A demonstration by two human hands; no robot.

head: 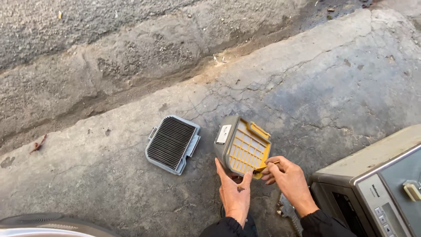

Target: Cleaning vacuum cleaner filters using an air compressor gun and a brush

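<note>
Biggest thing by far is the cracked concrete pavement, rough and grey with hairline cracks, and a dirt-lined gutter running from about 8 o'clock up to 1 o'clock with coarser asphalt beyond it. Next down, one boxy grey appliance sits at 4 o'clock, smooth plastic with a flat control panel and a few small buttons. At 7 o'clock there's one curved dark rounded casing, only partly in frame. Then two filter parts: one grey pleated filter lying flat on the ground a bit left of centre, rectangular with fine dark ribbed folds and rounded corners, and one grey housing with a yellow grid frame, held up just right of centre, tilted, well apart from the other one. The left hand cups that housing from underneath, fingers spread open along its bottom edge. The right hand is curled mostly closed, pinching a thin stick-like tool whose tip touches the yellow grid's lower corner. Both sleeves are dark.
</note>
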